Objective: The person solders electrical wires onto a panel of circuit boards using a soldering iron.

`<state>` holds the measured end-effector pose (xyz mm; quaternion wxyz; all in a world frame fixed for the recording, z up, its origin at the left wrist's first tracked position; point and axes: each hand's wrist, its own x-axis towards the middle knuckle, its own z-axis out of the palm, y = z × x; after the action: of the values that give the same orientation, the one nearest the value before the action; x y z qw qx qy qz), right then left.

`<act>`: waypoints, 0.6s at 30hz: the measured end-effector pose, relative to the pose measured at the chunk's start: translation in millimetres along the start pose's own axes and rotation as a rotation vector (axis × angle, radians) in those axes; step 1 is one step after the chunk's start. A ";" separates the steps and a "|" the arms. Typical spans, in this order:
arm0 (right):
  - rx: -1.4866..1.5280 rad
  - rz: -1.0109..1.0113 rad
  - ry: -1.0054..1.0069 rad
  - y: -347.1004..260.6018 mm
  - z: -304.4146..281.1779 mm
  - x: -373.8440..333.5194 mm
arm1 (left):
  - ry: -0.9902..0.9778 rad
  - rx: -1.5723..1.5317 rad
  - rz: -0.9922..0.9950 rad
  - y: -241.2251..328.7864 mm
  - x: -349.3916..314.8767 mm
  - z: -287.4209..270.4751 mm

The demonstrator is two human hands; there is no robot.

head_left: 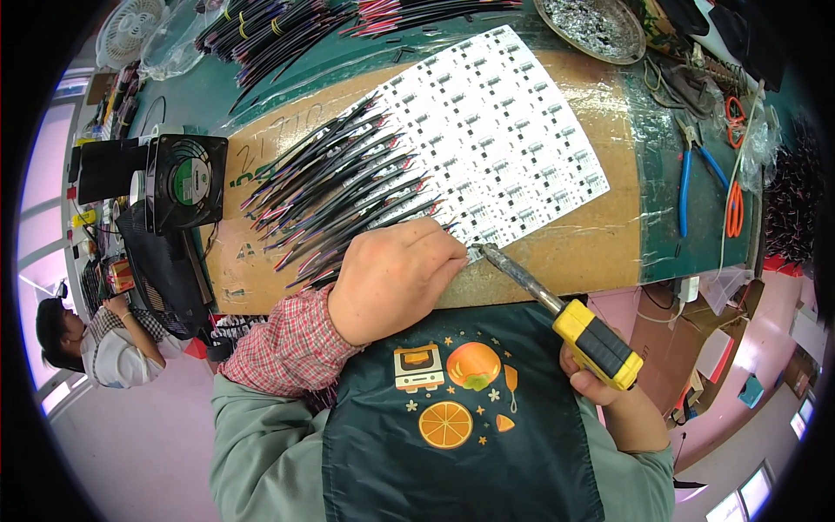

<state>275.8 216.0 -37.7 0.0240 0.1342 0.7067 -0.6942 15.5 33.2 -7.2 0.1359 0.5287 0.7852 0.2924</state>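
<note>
A white circuit board panel (504,130) with rows of small dark parts lies at a slant on a brown board. Many black-sleeved wires (339,191) spread over its left side, with red and white ends showing. My left hand (396,270) is closed in a pinch at the panel's near corner; whatever its fingertips hold is hidden. In my right hand (596,374) is a soldering iron (596,344) with a yellow and black handle. Its metal tip points up and left, close to my left fingertips at the panel's near edge.
A black fan (187,183) stands left of the wires. Wire bundles (270,35) lie at the back, and a round metal dish (596,26) of silvery scraps sits back right. Blue-handled pliers (685,187) and orange-handled scissors (734,209) lie right. Another person (113,344) sits far left.
</note>
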 end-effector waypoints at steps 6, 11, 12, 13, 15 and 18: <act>0.034 -0.008 -0.047 4.2 -2.9 -1.1 | -0.014 -0.005 -0.022 1.8 0.4 -1.8; 0.172 -0.008 0.040 1.4 -2.1 2.4 | -0.021 -0.001 -0.039 1.4 -1.2 -1.9; 0.172 -0.011 0.036 -1.5 -2.8 5.7 | -0.034 0.006 -0.037 1.0 -2.0 -2.1; 0.220 -0.021 0.053 -4.9 -4.2 10.5 | -0.046 0.014 -0.036 1.0 -2.7 -2.7; 0.403 -0.022 0.109 -7.8 -1.2 15.4 | -0.052 0.008 -0.033 3.1 -1.8 -6.1; 0.554 -0.054 0.186 -17.4 0.8 27.2 | -0.045 0.016 -0.025 2.1 -0.2 -18.4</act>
<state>245.6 219.6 -26.8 -0.0969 0.1796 0.4927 -0.8460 7.5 27.8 8.6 0.1530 0.5263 0.7908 0.2724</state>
